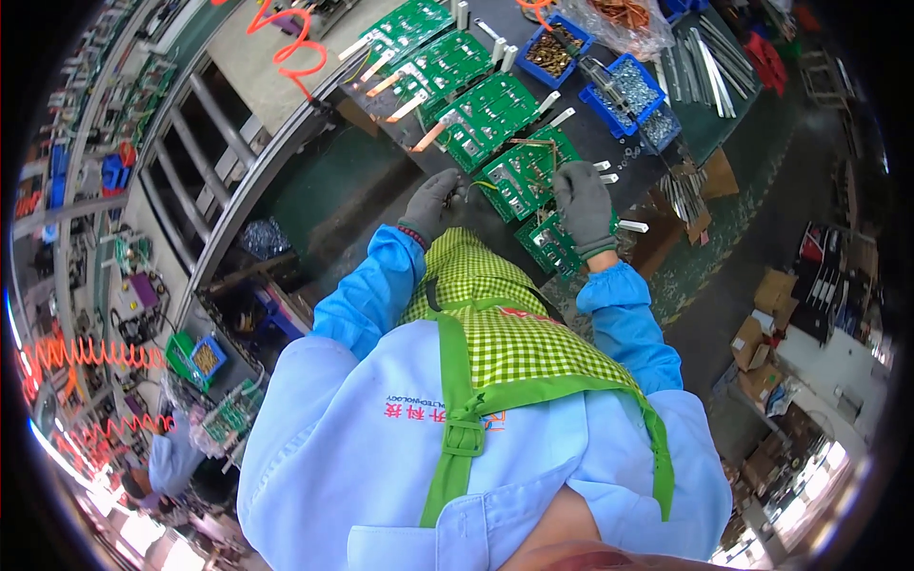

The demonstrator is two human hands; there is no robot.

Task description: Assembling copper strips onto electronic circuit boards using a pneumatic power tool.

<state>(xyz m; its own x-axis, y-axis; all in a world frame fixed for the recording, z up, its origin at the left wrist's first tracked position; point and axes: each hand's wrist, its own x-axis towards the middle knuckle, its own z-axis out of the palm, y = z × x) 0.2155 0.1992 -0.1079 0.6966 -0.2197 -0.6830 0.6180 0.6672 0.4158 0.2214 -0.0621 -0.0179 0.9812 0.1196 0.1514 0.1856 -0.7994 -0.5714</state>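
Note:
Both my hands wear grey gloves. My left hand (435,203) is curled closed beside the near left edge of a green circuit board (519,179); whatever small thing its fingers hold is too small to name. Over the right part of that board, my right hand (584,205) has its fingers bent together and pointing down, and what is in them is hidden. A thin copper-coloured strip (533,143) lies across the board's far side, close to the right fingers. Nearer to me is another green board (549,246), partly covered by my right hand.
Several more green boards (490,116) with copper strips and white posts run in a row toward the far left. Blue bins of brass-coloured screws (552,52) and silvery hardware (633,86) stand at the far right. Metal bars (714,71) lie beyond; an orange coiled hose (286,48) hangs far left.

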